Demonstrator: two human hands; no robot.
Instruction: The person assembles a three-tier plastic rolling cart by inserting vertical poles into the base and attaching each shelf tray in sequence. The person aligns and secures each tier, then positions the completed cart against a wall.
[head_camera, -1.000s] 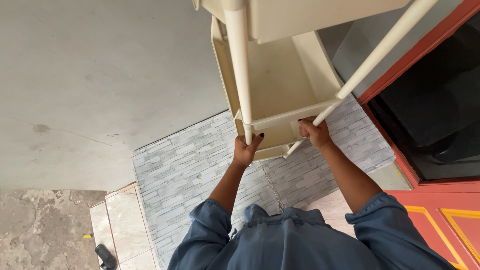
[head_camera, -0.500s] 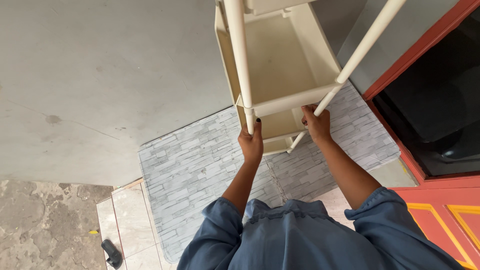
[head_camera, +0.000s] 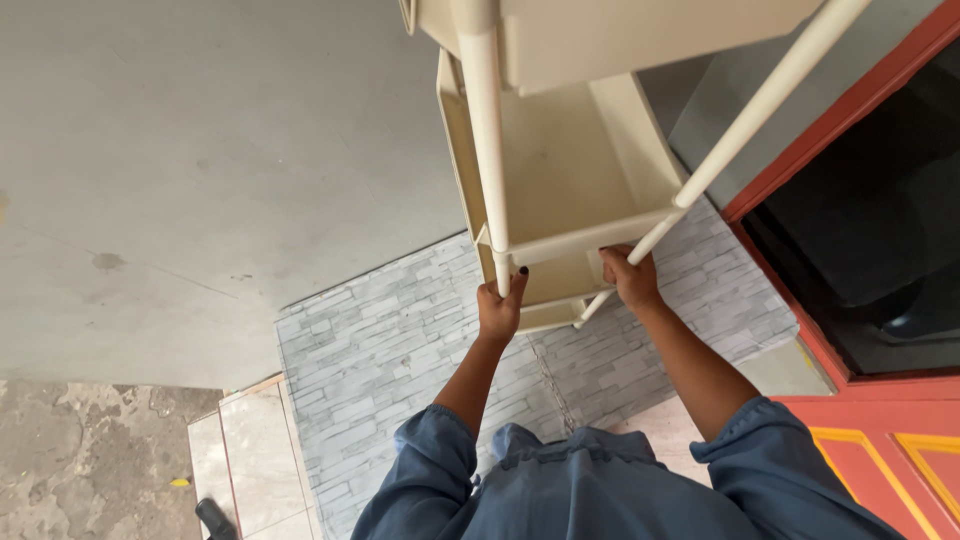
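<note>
Obs: you have a cream plastic shelf rack (head_camera: 560, 170) raised in front of you, tilted so its trays face back toward you, above the grey stone-pattern floor tiles (head_camera: 400, 340). The rest of the scene is placed against the rack.

Hands: your left hand (head_camera: 498, 308) is closed around the round corner post (head_camera: 490, 150) just under the lower tray's front rail. Your right hand (head_camera: 632, 278) is curled on the underside of that same tray (head_camera: 580, 235), beside the slanting post (head_camera: 760, 110) at the other corner. Both are gripping; neither is open.

Surroundings: left of the rack, a plain grey wall (head_camera: 180, 180). Right of it, a red-orange door frame (head_camera: 840, 110) with a dark opening. Below it, your blue sleeves and the tiles.

Handling, as a judgement: moulded plastic, hollow posts, empty trays, so probably light for its bulk. Likely stiff enough at the trays, but the push-fit posts may flex or pull apart if you twist. Smooth surface, somewhat slippery in bare hands.

Where to hold: stay at the post-to-tray joints, as you do now. Gripping a post mid-span would invite bending. The bulk sits far from your hands, so expect it to swing; mind the door frame at the right.
</note>
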